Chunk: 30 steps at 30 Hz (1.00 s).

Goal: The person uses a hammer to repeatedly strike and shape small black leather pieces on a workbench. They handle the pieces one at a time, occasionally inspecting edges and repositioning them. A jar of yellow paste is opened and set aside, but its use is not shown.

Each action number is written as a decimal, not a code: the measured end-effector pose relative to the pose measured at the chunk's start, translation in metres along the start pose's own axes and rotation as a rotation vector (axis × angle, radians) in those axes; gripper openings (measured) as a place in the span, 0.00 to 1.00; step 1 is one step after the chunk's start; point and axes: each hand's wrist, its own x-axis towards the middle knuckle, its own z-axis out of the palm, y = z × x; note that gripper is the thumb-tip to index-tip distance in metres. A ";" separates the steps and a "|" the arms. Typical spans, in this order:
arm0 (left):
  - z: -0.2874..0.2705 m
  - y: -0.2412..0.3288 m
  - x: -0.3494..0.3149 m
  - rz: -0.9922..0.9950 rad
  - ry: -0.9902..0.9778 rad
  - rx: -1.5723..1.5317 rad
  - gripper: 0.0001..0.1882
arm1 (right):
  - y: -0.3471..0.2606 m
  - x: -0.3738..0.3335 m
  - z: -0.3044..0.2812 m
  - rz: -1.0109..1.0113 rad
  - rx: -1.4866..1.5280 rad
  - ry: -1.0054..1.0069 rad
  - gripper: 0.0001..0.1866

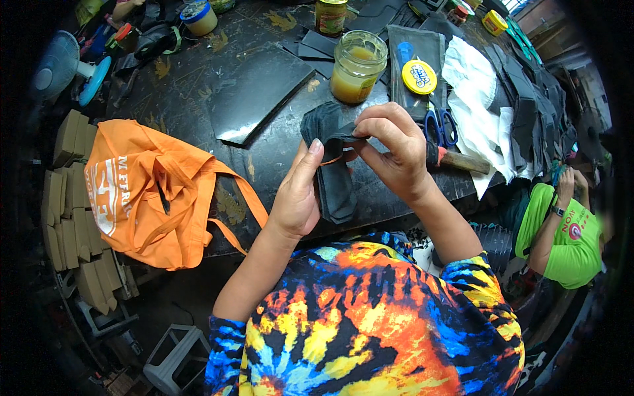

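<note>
A strip of dark, leather-like material (337, 195) is between my two hands above the near table edge. My left hand (297, 198) grips its left side, the thumb pressed on top. The fingers of my right hand (394, 146) pinch a folded flap at the upper right of the strip. Along the fold shows a thin brownish edge. Just beyond my hands stands an uncapped glass jar (358, 66) partly full of yellowish paste. Right of my right hand lie a wooden-handled tool (465, 162), its far end partly hidden, and blue-handled scissors (441, 127).
An orange cloth bag (155, 198) hangs over the left table edge. A dark slab (261, 92) lies beyond it, near a fan (66, 69). A yellow lid (419, 77), white cloth (470, 72) and dark cut pieces (518, 86) lie right. A co-worker in green (568, 231) is at right.
</note>
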 end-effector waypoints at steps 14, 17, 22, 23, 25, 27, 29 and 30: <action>0.000 0.015 -0.005 0.042 -0.035 0.242 0.25 | 0.002 0.021 -0.007 0.059 0.127 -0.225 0.21; -0.001 0.018 -0.005 0.078 -0.058 0.340 0.27 | -0.004 0.027 -0.012 0.085 0.148 -0.358 0.22; -0.006 0.034 -0.015 0.026 -0.095 0.626 0.28 | -0.019 0.034 -0.018 -0.003 0.152 -0.545 0.18; -0.008 0.042 -0.019 -0.025 -0.107 0.738 0.28 | -0.021 0.035 -0.017 0.029 0.170 -0.514 0.16; -0.010 0.056 -0.027 0.093 -0.094 0.885 0.24 | -0.026 0.035 -0.015 0.095 0.201 -0.457 0.12; -0.011 0.078 -0.046 0.064 -0.073 0.995 0.22 | -0.030 0.035 -0.013 0.078 0.222 -0.412 0.12; -0.009 0.097 -0.059 0.059 0.002 0.958 0.22 | -0.034 0.038 -0.011 0.082 0.228 -0.323 0.13; -0.009 0.107 -0.062 0.079 -0.002 1.012 0.23 | -0.036 0.041 -0.010 0.066 0.231 -0.301 0.14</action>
